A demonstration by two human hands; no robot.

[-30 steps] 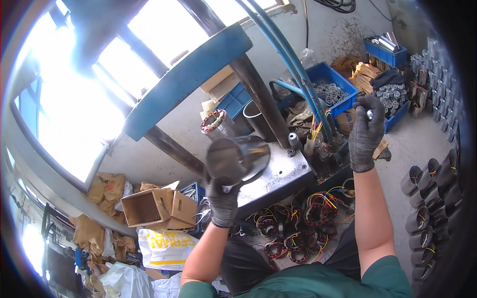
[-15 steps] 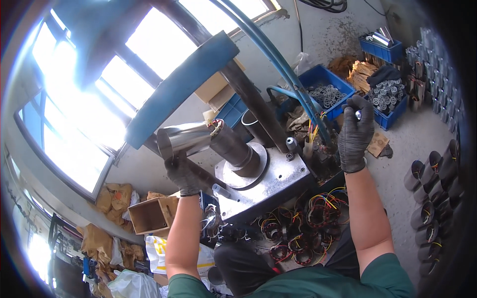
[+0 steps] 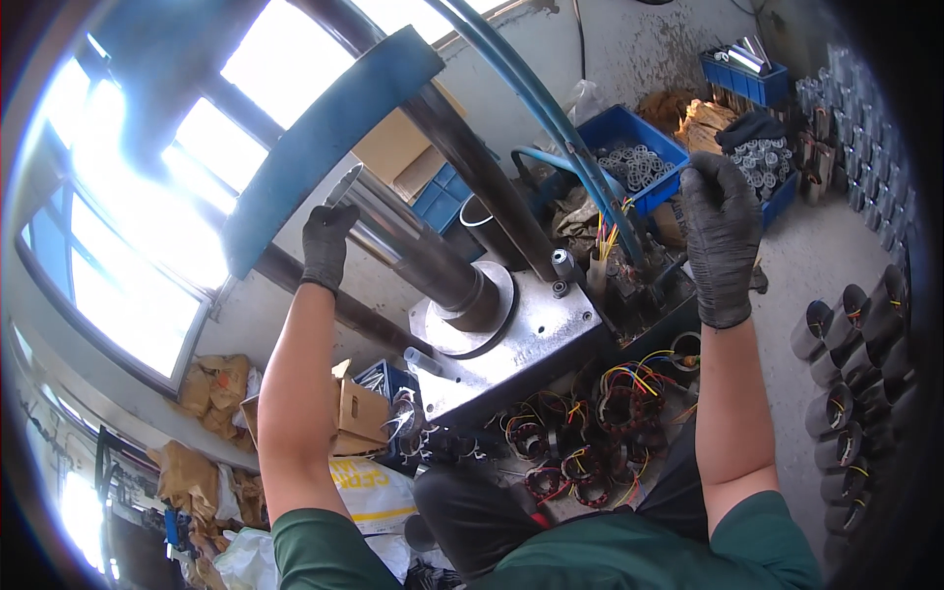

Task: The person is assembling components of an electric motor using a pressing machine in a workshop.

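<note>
My left hand point(image 3: 327, 241), in a dark glove, grips the upper rim of a shiny metal tube point(image 3: 385, 218). The tube sits in line over the top of a dark upright cylinder point(image 3: 457, 280), and the wound coil end seen there before is now hidden. A round flange point(image 3: 503, 285) carries the cylinder on the press's pale steel plate point(image 3: 536, 344). Off to the right, my gloved right hand point(image 3: 723, 241) is raised with its fingers curled closed. Whatever those fingers hold is hidden.
A blue press beam point(image 3: 334, 138) hangs above the tube, with dark columns point(image 3: 482, 177) beside it. Wired stators point(image 3: 590, 482) lie before the plate. Blue bins point(image 3: 629, 133) of metal rings stand at the back right. Dark tubes point(image 3: 836, 403) stand on the right floor.
My left hand has moved up and left, bringing the tube from a tilt beside the cylinder's top to in line over it. A small shiny knob at my right hand has gone from sight.
</note>
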